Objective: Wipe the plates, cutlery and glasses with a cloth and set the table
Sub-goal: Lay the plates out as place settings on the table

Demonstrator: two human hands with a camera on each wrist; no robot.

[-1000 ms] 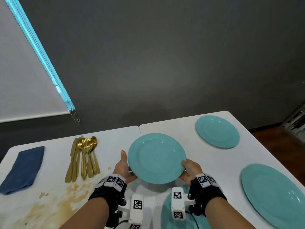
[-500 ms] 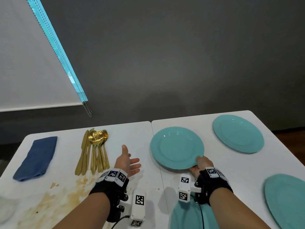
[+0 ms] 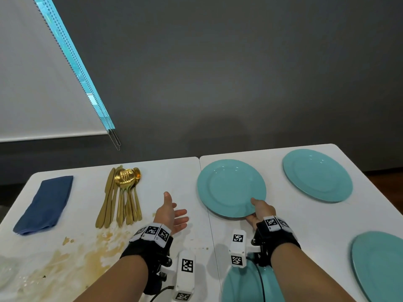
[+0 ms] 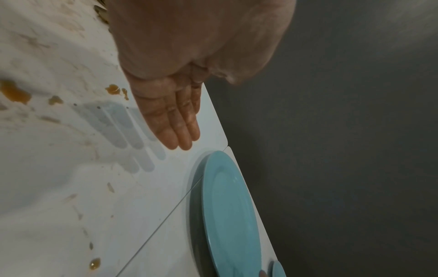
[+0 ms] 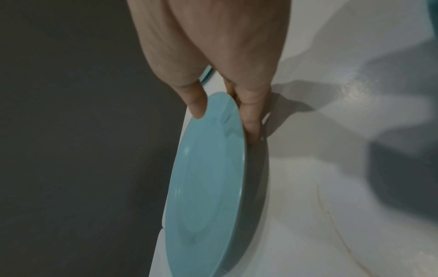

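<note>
Teal plate [image 3: 231, 186] near table edge, pinched by right hand [image 3: 260, 211]; left hand [image 3: 171, 214] spread, unladen.

No words, brands or numbers can be read; the wrist bands [image 3: 155, 231] and white mounts [image 3: 237, 249] carry only black-and-white square code markers.
</note>
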